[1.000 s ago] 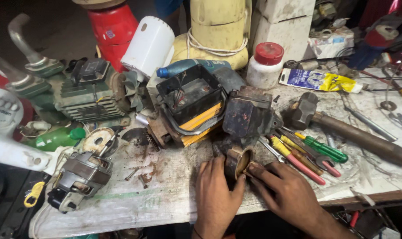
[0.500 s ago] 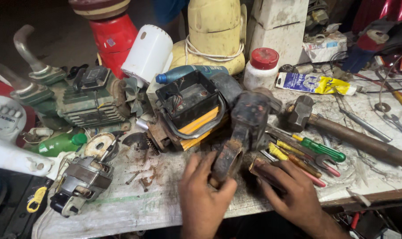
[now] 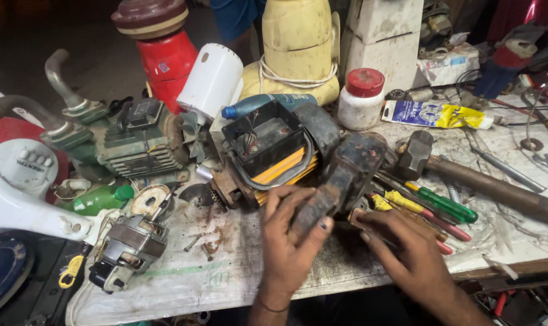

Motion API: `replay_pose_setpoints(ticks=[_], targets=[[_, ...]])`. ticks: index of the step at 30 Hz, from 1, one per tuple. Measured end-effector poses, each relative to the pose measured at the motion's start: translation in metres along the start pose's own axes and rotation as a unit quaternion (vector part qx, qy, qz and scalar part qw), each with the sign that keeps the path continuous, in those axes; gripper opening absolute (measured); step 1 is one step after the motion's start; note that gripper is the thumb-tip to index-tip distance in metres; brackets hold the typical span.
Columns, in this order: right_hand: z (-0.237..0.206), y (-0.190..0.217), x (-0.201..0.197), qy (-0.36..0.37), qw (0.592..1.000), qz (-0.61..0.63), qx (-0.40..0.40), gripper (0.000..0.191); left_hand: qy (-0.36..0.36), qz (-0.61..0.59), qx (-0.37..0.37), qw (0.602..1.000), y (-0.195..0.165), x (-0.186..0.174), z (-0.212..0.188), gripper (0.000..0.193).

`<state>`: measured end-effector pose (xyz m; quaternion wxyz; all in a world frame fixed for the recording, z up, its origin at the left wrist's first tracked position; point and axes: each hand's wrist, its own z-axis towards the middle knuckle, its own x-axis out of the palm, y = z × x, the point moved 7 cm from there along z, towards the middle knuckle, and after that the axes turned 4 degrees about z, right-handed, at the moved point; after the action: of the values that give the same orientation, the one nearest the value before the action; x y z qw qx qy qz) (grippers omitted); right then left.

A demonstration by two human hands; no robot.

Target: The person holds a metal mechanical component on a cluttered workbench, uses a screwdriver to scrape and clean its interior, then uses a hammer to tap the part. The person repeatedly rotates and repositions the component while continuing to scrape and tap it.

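The left hand (image 3: 289,238) grips the near end of a dark, rusted metal housing (image 3: 340,181); the thumb lies over its right side and the fingers curl round its left. The housing stands tilted, near end low on the workbench (image 3: 225,271), far end leaning against a yellow-bodied pump motor (image 3: 274,157) at the bench's centre.

The right hand (image 3: 409,256) rests just right of the housing's near end, fingers bent inward toward it. Whether these fingers hold a part cannot be told; the fingertips are partly hidden behind the housing.

Directly right of the housing lies a cluster of screwdrivers (image 3: 430,208) with green, yellow and red handles, partly under the right hand. Beyond them lies a hammer (image 3: 467,172), its head near the housing and its brown handle running right.

Far of the pump motor stand a white jar with a red lid (image 3: 361,99), a blue bottle (image 3: 256,104) lying on its side, and a pale yellow vessel (image 3: 295,51). A yellow-and-white tube (image 3: 433,115) lies to the right of the jar.

At left sit a green finned motor (image 3: 138,142), a small grey motor core (image 3: 126,250) near the front edge, and a green bottle (image 3: 102,199). Rust debris and loose screws are scattered on the bench between the grey core and the left hand.
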<state>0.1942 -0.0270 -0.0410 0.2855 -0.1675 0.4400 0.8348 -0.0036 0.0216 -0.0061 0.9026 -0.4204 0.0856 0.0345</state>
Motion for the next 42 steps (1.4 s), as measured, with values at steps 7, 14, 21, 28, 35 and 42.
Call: replay_pose_setpoints(ticks=[7, 14, 21, 28, 35, 42], targets=[[0.002, 0.024, 0.003, 0.032, 0.997, -0.063, -0.017, 0.040, 0.005, -0.222, -0.056, 0.973, 0.009, 0.027, -0.015, 0.044], [0.015, 0.043, -0.002, 0.044, 0.994, -0.085, -0.061, 0.040, -0.027, -0.245, -0.046, 0.968, 0.013, 0.024, -0.008, 0.031], [0.023, 0.046, -0.009, 0.032, 0.993, -0.116, -0.002, 0.045, -0.120, -0.244, -0.058, 0.961, 0.029, 0.022, -0.005, 0.025], [0.054, 0.017, -0.013, 0.018, 0.997, 0.030, -0.065, 0.028, -0.169, -0.275, -0.046, 0.945, 0.013, 0.016, 0.024, 0.028], [0.028, -0.010, 0.002, 0.003, 0.998, 0.055, 0.033, 0.022, -0.043, -0.125, -0.191, 0.973, 0.013, 0.028, 0.049, 0.026], [0.010, -0.023, -0.001, -0.055, 0.951, 0.189, 0.239, 0.016, 0.093, -0.164, -0.088, 0.978, 0.022, 0.047, 0.068, 0.014]])
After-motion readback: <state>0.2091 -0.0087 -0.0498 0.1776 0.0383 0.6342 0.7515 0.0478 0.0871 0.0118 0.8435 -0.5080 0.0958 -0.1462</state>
